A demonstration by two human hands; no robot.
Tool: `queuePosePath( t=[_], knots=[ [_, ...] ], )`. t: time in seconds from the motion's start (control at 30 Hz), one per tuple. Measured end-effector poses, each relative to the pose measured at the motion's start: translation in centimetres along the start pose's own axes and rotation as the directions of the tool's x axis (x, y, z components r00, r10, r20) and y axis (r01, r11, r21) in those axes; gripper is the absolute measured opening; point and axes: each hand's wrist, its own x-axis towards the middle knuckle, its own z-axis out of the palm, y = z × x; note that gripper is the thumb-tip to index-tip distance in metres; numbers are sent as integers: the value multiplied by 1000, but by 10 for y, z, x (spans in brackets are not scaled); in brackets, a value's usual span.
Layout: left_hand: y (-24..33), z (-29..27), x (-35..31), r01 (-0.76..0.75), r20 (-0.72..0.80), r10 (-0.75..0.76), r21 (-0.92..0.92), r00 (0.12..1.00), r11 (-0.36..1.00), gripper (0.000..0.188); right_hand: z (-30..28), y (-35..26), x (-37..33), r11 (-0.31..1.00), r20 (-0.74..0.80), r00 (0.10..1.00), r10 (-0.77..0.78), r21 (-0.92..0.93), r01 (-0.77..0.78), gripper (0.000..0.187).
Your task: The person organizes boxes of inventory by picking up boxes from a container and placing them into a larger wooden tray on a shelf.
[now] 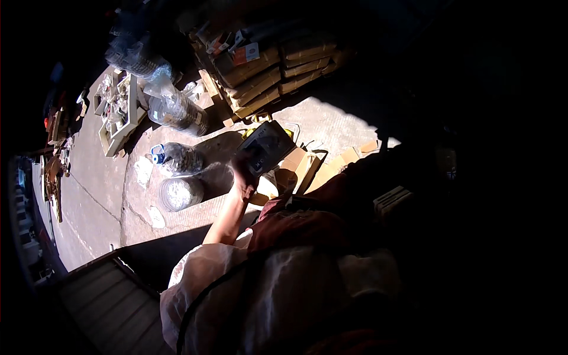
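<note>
My left forearm reaches forward in a pale sleeve, and my left hand [241,177] is closed on the lower edge of a dark, flat box [267,147] with pale print. The box is held up and tilted over the sunlit floor. Something yellow [289,134] shows partly behind it. Close to my left hand stand opened cardboard pieces [305,171]. My right hand is lost in the deep shadow on the right and does not show.
Stacked cardboard boxes [254,83] stand ahead. To the left are a large clear bottle with a blue cap [158,155], a stack of clear round containers [180,194], wrapped clear containers [177,112] and a pale crate [127,112] with plastic. A ribbed dark surface [112,302] lies at lower left.
</note>
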Motion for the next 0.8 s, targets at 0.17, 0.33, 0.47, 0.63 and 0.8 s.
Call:
queuePosePath(
  t=[0.17, 0.33, 0.47, 0.63, 0.8],
  knots=[
    [-41, 53, 87, -479, 109, 470, 301, 876, 824, 37, 52, -34, 186, 988, 244, 961, 130, -109, -107, 36],
    [-46, 122, 189, -260, -139, 254, -25, 957, 965, 31, 196, -80, 326, 941, 326, 907, 267, -290, -173, 39],
    [-39, 193, 254, -362, -136, 364, 38, 922, 931, 42, 317, -106, 411, 877, 384, 844, 374, -443, -187, 42],
    [-36, 244, 342, -288, -210, 279, -15, 937, 957, 41, 441, -114, 532, 787, 450, 748, 487, -597, -154, 47],
    [-38, 274, 448, -163, -168, 152, -53, 974, 985, 50, 602, -95, 504, 695, 415, 722, 554, -708, -126, 59]
  ],
)
